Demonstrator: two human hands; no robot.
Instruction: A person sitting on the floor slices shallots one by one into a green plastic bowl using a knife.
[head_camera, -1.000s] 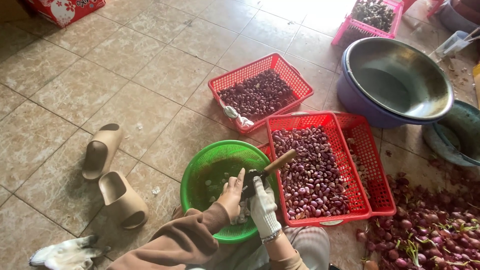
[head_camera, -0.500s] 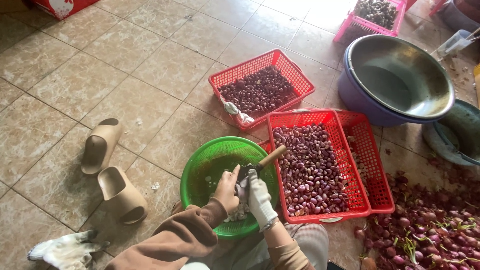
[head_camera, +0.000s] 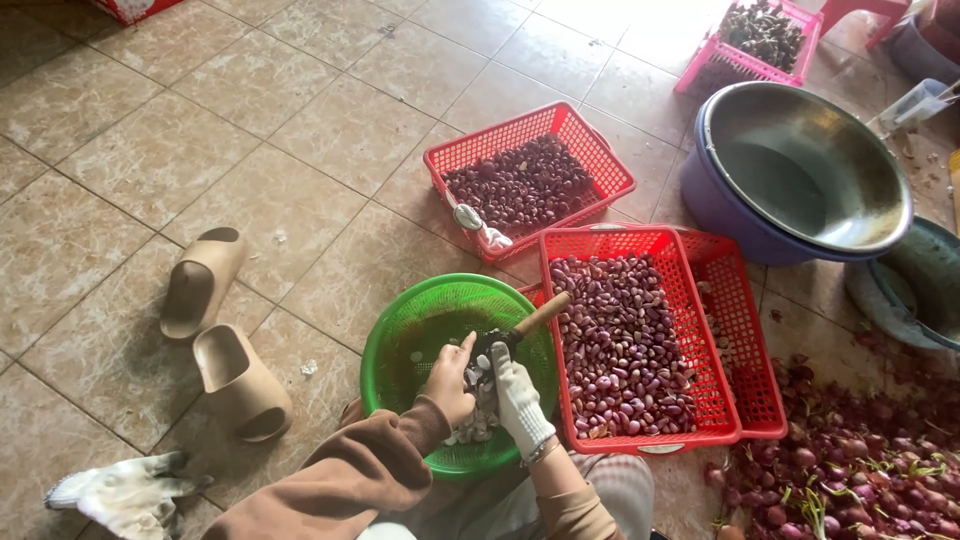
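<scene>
Change: over the last second both hands have drawn slightly toward the body and sunk lower over the green basket (head_camera: 400, 340); the knife's wooden handle (head_camera: 541, 313), which pointed up toward the near red basket, now lies flatter across the green rim. Baskets, basins and slippers sit where they were.

Left hand (head_camera: 449, 380): bare, brown sleeve to the wrist, fingers curled inward with the thumb raised. It appears to pinch a small shallot against the blade, though the bulb itself is mostly hidden, so the exact hold cannot be told.

Right hand (head_camera: 516, 392): in a white cotton glove, closed round the knife near the blade end, handle sticking out toward the upper right. Fist tight, no gap showing.

Why held so: both hands work directly above the green basket, so trimmings land in it; a pale heap of skins (head_camera: 478, 418) lies under the wrists.

Shallot in hand: between the two hands, over the near side of the green basket; too covered to judge its colour or how much skin is off.

Near red basket (head_camera: 690, 300): just right of the green one, touching it, full of smooth purple-pink bulbs; a second red basket is nested beneath.

Far red basket (head_camera: 600, 160): darker bulbs, a crumpled white glove on its near rim.

Loose pile (head_camera: 850, 470): unpeeled bulbs with roots and green shoots, on the floor at right.

Slippers (head_camera: 220, 330): two tan ones, left of the baskets.

Basins (head_camera: 800, 170): steel bowl inside a purple tub, upper right.
</scene>
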